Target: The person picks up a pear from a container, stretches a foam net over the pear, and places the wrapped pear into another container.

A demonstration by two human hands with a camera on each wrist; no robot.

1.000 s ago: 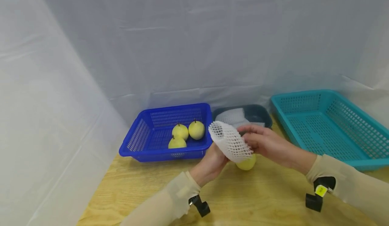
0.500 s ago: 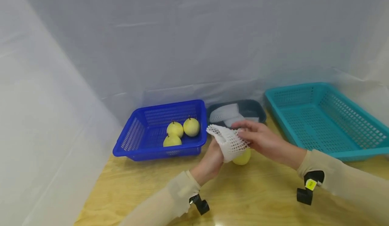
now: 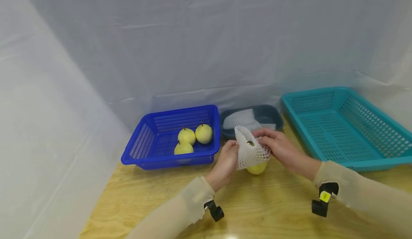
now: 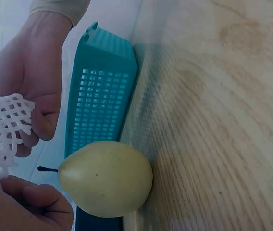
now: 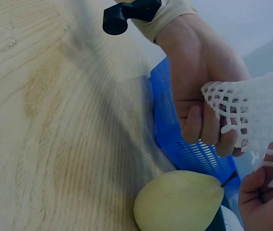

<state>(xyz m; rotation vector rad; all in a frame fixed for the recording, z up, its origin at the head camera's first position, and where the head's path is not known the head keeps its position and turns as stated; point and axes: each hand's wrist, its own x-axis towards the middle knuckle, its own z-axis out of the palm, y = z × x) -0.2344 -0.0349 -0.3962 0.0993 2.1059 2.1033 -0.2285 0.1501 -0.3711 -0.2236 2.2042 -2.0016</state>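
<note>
Between both hands a white foam fruit net point(image 3: 252, 155) is stretched, its mouth pulled into a gap at the top. My left hand point(image 3: 225, 164) grips the net's left side with curled fingers. On its other side, the fingers of my right hand point(image 3: 284, 153) pinch the edge. Under the net a yellow pear point(image 3: 257, 168) stands on the table, partly covered by it in the head view. Both wrist views show this pear point(image 4: 105, 179) upright, stem up and bare, with the net above it.
A blue basket point(image 3: 138, 157) at the left holds three pears point(image 3: 186, 136). Behind the hands, a dark tray point(image 3: 271, 115) contains more white foam nets point(image 3: 239, 118). A large teal basket point(image 3: 325, 135) stands at the right on the wooden table point(image 3: 154, 203).
The net has turned from slanting left to more upright, and its mouth has spread wider. My left hand's fingers have come up along its left side. The pear stays in place.
</note>
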